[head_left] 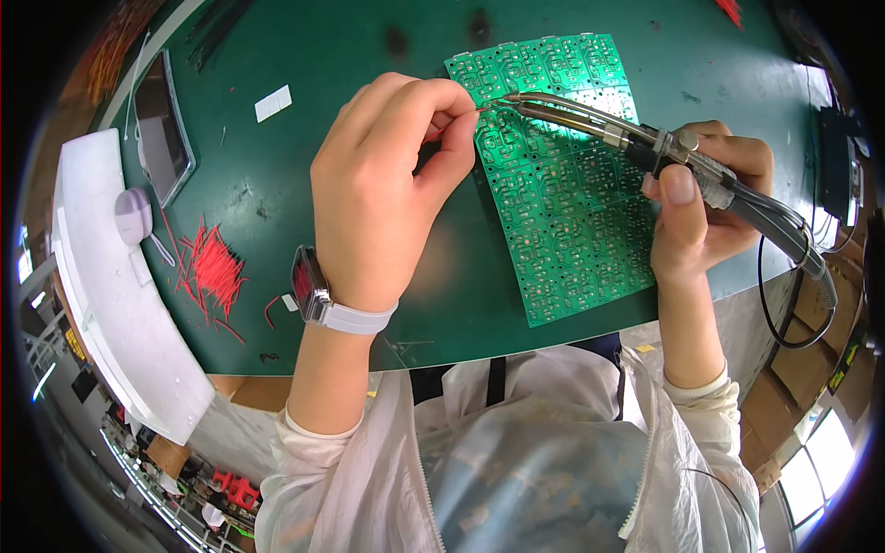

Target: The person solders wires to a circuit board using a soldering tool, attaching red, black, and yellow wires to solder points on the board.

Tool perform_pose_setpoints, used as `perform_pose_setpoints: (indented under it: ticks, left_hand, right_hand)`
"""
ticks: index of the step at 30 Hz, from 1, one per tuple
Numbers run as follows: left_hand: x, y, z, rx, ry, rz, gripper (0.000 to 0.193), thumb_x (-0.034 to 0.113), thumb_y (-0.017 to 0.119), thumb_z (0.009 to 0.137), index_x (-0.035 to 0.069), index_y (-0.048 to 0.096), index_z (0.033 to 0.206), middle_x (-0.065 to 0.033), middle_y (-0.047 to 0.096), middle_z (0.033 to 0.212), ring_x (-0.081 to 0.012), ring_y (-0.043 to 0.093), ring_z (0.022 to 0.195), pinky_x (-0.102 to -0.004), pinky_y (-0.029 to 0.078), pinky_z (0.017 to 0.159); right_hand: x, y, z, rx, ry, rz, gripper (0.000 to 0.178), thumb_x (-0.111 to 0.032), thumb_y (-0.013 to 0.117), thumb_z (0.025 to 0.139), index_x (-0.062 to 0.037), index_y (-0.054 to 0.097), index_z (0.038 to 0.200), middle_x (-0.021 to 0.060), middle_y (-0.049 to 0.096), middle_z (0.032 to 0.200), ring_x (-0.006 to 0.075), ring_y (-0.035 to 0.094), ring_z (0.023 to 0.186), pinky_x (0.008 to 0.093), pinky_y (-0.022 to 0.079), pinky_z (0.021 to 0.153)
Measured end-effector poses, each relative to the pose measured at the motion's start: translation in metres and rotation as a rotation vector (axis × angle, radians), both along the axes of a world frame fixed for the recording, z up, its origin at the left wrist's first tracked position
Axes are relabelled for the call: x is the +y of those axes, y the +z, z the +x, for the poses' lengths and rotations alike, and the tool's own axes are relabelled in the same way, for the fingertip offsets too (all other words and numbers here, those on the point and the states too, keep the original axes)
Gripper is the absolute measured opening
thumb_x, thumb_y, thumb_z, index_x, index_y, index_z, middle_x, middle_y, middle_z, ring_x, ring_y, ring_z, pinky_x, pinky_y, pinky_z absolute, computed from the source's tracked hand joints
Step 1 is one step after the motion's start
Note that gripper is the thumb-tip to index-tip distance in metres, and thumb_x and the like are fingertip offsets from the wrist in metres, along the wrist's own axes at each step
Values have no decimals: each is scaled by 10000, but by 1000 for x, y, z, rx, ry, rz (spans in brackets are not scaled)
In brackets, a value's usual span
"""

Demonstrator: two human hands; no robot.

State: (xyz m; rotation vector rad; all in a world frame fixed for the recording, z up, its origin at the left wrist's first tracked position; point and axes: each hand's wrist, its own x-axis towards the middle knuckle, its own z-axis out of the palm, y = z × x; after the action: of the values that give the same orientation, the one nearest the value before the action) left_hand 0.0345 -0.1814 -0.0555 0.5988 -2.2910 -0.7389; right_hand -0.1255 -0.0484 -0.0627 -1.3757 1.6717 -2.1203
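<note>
A large green circuit board panel (562, 212) lies on the green mat, its upper part brightly lit. My right hand (705, 198) grips a soldering iron (636, 143) with a thin metal feed tube along it. The iron's tip is over the board's upper left part. Close to that tip, my left hand (387, 175) pinches a short red wire (481, 110) between thumb and forefinger at the board's left edge. Whether the tip touches the wire cannot be made out. The iron's dark cable (784, 230) trails down to the right of my right hand.
A pile of red wires (217, 267) lies left of my left wrist, with a phone (164, 129) beyond it. A white foam strip (120, 286) carrying a small pale case (134, 217) runs along the left edge. A white label piece (273, 103) sits on the green table (304, 46).
</note>
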Motion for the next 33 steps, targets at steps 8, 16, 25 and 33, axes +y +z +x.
perform_pose_setpoints:
  ticks: [8,16,25,33]
  left_hand:
    - [2,-1,-3,8,23,-9,181,-90,655,701,-1,562,828,-45,574,722,-115,528,616,-220,450,596]
    - [3,-1,-3,6,47,30,168,-92,653,703,-3,561,813,-38,564,710,-105,513,610,-214,443,590]
    - [3,-2,-3,5,50,32,165,-90,653,707,-2,564,815,-34,558,704,-101,504,609,-212,439,592]
    - [3,-3,-4,7,47,23,173,-95,651,703,1,564,819,-33,558,704,-102,505,610,-211,439,592]
  right_hand:
    - [0,0,0,10,-13,11,310,-55,725,718,54,480,875,121,587,695,135,540,586,234,443,554]
    - [0,1,-1,86,4,37,289,-93,693,747,38,476,885,127,561,697,119,513,536,215,418,497]
    - [0,-1,-1,44,17,18,305,-27,715,707,67,483,882,132,592,707,137,539,584,232,438,540]
    - [0,0,0,45,21,22,302,-18,710,701,69,483,880,135,595,708,134,539,584,231,437,535]
